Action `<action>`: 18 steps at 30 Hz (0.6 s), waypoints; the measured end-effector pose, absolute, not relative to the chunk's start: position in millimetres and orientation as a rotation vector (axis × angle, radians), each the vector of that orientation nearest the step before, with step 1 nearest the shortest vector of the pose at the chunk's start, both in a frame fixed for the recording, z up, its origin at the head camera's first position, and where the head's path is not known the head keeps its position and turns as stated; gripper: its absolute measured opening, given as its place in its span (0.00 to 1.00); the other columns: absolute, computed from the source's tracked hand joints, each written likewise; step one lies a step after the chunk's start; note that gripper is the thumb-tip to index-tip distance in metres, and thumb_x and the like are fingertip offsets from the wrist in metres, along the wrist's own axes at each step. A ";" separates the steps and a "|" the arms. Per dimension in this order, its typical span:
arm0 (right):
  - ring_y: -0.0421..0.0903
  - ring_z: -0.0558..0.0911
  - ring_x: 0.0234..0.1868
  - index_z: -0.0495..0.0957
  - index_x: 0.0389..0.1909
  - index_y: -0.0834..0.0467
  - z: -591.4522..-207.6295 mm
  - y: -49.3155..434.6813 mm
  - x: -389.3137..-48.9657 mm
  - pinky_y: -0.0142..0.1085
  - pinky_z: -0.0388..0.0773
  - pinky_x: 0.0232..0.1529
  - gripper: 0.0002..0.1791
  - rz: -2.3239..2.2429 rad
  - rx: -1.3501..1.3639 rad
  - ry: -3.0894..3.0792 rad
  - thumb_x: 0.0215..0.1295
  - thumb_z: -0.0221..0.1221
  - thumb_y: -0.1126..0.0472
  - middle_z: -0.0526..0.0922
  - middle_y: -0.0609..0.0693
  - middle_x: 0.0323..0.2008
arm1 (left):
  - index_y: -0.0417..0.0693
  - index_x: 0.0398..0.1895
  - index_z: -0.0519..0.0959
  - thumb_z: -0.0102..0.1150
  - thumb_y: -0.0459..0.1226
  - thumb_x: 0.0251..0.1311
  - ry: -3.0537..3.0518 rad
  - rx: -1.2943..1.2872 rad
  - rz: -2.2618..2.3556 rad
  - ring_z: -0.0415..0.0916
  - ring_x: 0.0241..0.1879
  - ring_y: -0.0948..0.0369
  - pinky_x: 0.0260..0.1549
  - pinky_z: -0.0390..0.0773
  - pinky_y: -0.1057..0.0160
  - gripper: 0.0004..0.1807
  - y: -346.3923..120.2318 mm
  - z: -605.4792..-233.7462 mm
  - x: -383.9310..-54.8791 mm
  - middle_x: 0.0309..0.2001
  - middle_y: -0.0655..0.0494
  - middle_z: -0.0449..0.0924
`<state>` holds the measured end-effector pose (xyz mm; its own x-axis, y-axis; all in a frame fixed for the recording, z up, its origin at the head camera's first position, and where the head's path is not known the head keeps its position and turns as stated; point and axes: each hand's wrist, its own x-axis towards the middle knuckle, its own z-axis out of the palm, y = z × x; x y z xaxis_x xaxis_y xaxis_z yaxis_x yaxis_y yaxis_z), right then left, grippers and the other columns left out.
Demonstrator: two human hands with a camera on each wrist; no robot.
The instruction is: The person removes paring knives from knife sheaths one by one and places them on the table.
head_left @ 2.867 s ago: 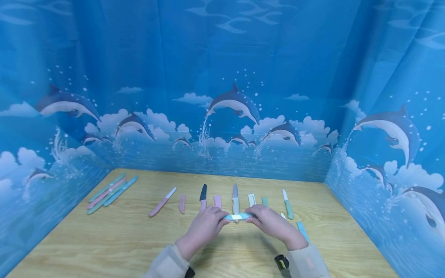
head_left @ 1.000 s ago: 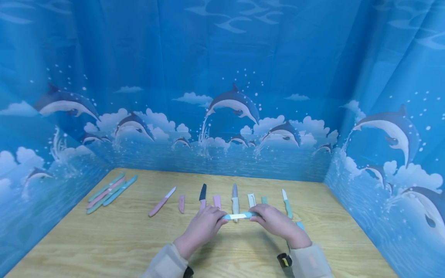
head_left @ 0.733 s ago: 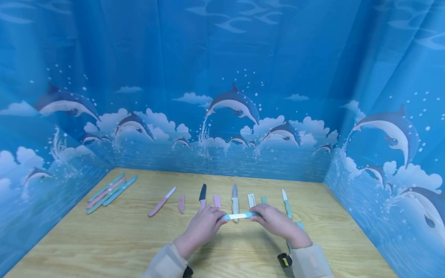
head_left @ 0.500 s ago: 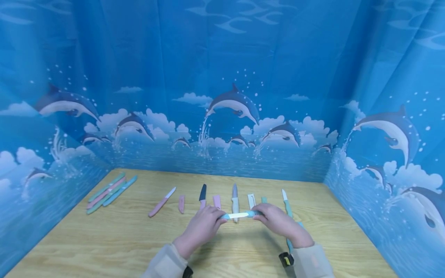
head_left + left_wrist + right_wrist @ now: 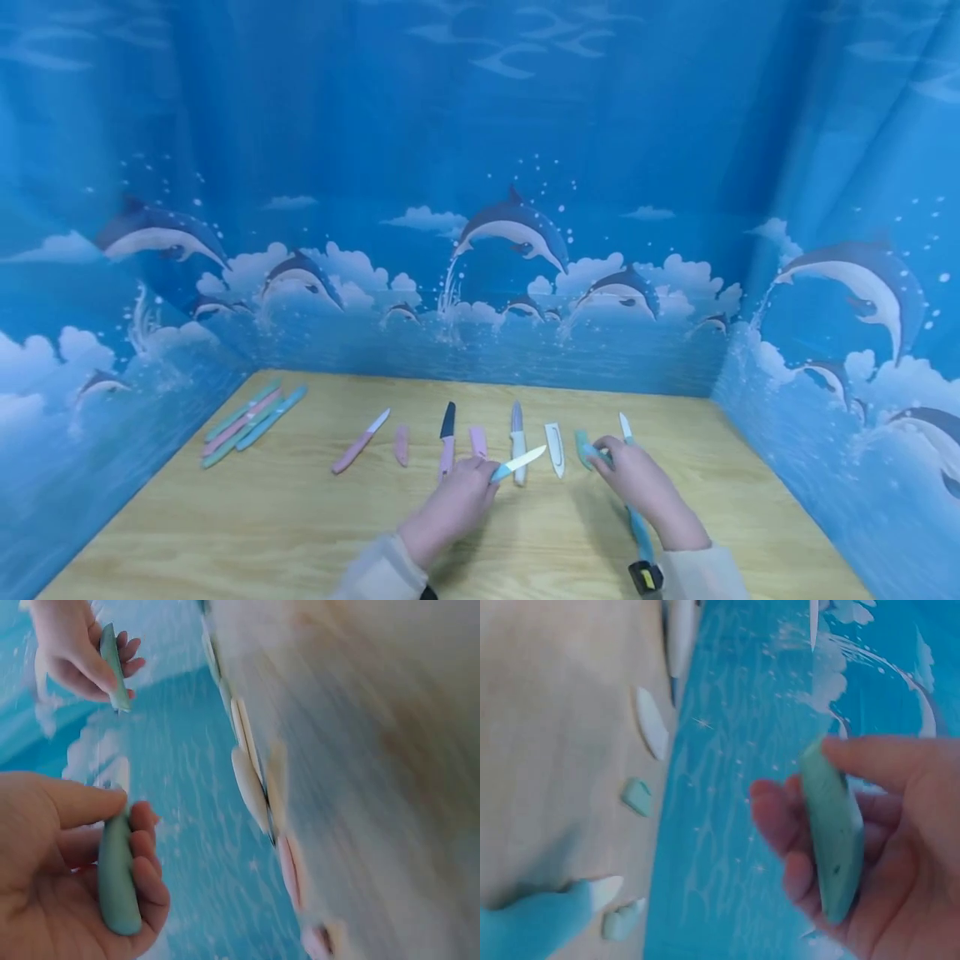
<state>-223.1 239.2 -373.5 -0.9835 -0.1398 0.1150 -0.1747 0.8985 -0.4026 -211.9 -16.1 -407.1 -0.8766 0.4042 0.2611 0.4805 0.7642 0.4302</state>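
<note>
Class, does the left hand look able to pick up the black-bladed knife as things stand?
Probably not: the black-bladed knife lies unsheathed nearby, but the left hand is occupied, gripping a turquoise-handled knife.

Cream left sleeve (image 5: 381, 573), matching right sleeve (image 5: 705, 575), black right-wrist device (image 5: 640, 577), small yellow patch (image 5: 648, 578) on it

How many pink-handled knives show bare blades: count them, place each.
2: white-bladed knife, right of the pile; black-bladed knife, just beyond the left hand. The pile may hide another.
</note>
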 end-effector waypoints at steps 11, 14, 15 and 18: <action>0.41 0.65 0.18 0.69 0.20 0.59 -386.3 247.7 -220.7 0.32 0.65 0.21 0.16 0.619 -0.060 -3.117 0.66 0.56 0.58 0.66 0.47 0.16 | 0.44 0.22 0.77 0.57 0.40 0.65 -3.077 -0.499 -0.587 0.65 0.15 0.64 0.13 0.67 0.70 0.14 50.4 -392.4 -212.3 0.18 0.56 0.70; 0.43 0.67 0.19 0.73 0.21 0.61 -391.2 244.6 -223.5 0.33 0.67 0.21 0.16 0.596 -0.120 -3.169 0.65 0.58 0.56 0.69 0.49 0.17 | 0.45 0.21 0.76 0.59 0.42 0.63 -3.135 -0.465 -0.361 0.68 0.17 0.63 0.15 0.70 0.69 0.15 68.4 -393.1 -212.3 0.19 0.55 0.72; 0.44 0.69 0.20 0.74 0.24 0.63 -392.2 243.8 -224.0 0.34 0.68 0.21 0.16 0.589 -0.145 -3.188 0.65 0.58 0.55 0.71 0.50 0.19 | 0.45 0.21 0.76 0.59 0.43 0.62 -3.140 -0.467 -0.277 0.69 0.18 0.63 0.15 0.71 0.69 0.14 73.7 -393.6 -212.5 0.20 0.55 0.73; 0.46 0.72 0.23 0.77 0.32 0.68 -395.4 242.6 -226.7 0.38 0.73 0.25 0.17 0.539 -0.152 -3.221 0.63 0.59 0.55 0.75 0.53 0.23 | 0.46 0.24 0.79 0.61 0.45 0.60 -3.139 -0.500 -0.086 0.72 0.22 0.62 0.21 0.76 0.67 0.13 86.4 -395.7 -212.6 0.23 0.55 0.76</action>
<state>-226.7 242.6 -395.4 -0.9876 0.0702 -0.1405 0.1121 0.9415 -0.3179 -212.6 86.4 -395.7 -0.9498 0.3116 -0.0292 0.3096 0.9490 0.0595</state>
